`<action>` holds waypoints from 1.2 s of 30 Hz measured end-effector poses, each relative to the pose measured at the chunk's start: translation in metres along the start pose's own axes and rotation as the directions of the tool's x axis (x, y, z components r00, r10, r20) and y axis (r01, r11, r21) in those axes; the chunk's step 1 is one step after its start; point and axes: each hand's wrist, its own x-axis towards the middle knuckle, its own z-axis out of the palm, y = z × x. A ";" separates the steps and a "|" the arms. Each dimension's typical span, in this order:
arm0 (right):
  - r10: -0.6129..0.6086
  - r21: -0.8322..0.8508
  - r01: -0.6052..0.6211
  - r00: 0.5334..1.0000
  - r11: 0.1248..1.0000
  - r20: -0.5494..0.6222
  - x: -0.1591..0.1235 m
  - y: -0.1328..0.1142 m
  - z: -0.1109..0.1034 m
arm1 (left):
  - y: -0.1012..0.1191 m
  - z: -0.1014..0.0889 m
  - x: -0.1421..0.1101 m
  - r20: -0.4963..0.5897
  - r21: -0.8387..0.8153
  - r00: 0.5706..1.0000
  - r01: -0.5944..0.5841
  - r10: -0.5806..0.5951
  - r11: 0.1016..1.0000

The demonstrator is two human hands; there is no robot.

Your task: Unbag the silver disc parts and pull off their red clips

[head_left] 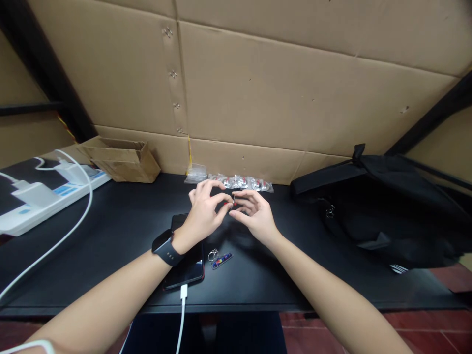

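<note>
My left hand [204,209] and my right hand [254,211] meet above the black desk [121,221], fingers pinched together on a tiny red and metal piece [232,200] between them. A dark watch [166,248] sits on my left wrist. Under my left forearm lies a black phone [188,268] with a white cable plugged into it. A finished keychain with a metal ring and a small coloured tag [220,259] lies on the desk just below my hands. Behind my hands lies a row of clear plastic bags with small keychain parts [243,183].
A white power strip with chargers [44,191] sits at the left, its white cable [79,221] looping over the desk. A small open cardboard box [121,158] stands at the back left. A black bag [387,211] fills the right side. Cardboard sheets line the wall.
</note>
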 end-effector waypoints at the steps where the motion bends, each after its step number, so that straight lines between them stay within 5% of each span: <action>1: 0.023 0.018 -0.022 1.000 1.000 -0.002 0.000 -0.001 0.000 | 0.000 0.000 0.000 -0.006 0.012 1.000 -0.001 0.001 1.000; 12: 0.313 0.168 -0.323 0.946 0.931 0.083 -0.005 0.003 0.006 | -0.001 -0.002 0.001 -0.039 0.062 0.999 -0.013 0.015 0.998; 20: 0.099 -0.069 -0.105 0.991 0.992 -0.087 0.001 0.000 -0.001 | -0.004 0.001 -0.001 -0.016 0.083 1.000 -0.026 0.027 0.996; 31: 0.093 -0.086 -0.097 0.994 0.991 -0.051 0.003 0.000 -0.003 | -0.002 0.002 -0.001 0.075 -0.004 0.997 -0.023 0.024 1.000; 36: -0.013 -0.263 0.003 0.999 0.965 -0.033 0.004 0.000 -0.009 | -0.002 0.001 -0.003 0.214 -0.040 0.977 -0.016 0.025 0.999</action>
